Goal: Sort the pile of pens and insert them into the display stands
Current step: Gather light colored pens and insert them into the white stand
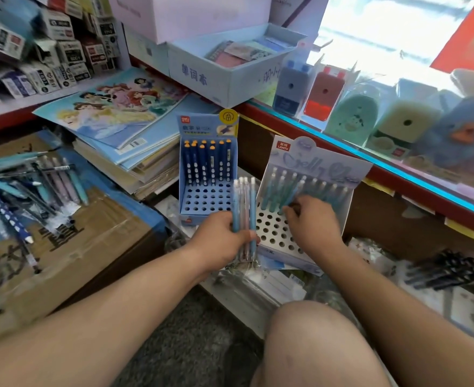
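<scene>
My left hand (pixel 218 241) grips a bundle of several pastel pens (pixel 244 208), held upright between the two stands. My right hand (pixel 312 222) pinches one teal pen (pixel 293 195) over the holes of the white display stand (pixel 280 238), whose back rows hold several teal pens. To the left stands a blue display stand (pixel 206 201) with dark blue, orange-capped pens in its back rows. A pile of mixed pens (pixel 20 196) lies on a cardboard box at the far left.
A stack of picture books (pixel 124 127) lies behind the pile. A counter edge (pixel 398 169) with pencil sharpeners runs along the right. Dark pens (pixel 448 270) lie at lower right. My bare knee (pixel 314 344) is below the stands.
</scene>
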Demonstrator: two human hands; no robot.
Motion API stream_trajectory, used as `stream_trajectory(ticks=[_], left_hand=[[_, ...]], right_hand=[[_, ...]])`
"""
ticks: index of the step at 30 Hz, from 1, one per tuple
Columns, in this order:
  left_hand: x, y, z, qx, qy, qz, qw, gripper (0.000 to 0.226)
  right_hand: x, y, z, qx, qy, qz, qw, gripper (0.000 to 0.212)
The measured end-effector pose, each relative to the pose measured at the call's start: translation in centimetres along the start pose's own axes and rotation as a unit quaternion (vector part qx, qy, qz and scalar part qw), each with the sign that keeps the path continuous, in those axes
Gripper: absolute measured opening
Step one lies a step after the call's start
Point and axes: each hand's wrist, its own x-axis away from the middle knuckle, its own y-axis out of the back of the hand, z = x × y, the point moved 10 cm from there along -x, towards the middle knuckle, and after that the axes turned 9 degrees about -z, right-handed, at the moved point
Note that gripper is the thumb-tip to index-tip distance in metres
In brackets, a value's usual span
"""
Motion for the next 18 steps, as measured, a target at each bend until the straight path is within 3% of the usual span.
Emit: stream_trajectory(ticks=[7, 13, 18], left_hand=[[-0.3, -0.1, 0.2, 0.001, -0.001, 0.0, 1.0, 0.018], [-0.2, -0.3, 0.0, 0.012, 0.0, 0.004, 1.0, 0.017], [0.0, -0.7, 0.0, 0.027, 0.001, 0.014, 1.0, 0.019]], right_hand=[[-0.4, -0.7, 0.0, 0.0, -0.012, 0.031, 0.999, 0.021], [-0.7, 3.7, 1.6, -0.072, 0.008, -0.089, 0.993, 0.026], [-0.9, 3.8, 1.8, -0.093, 0.003, -0.082, 0.992, 0.025]])
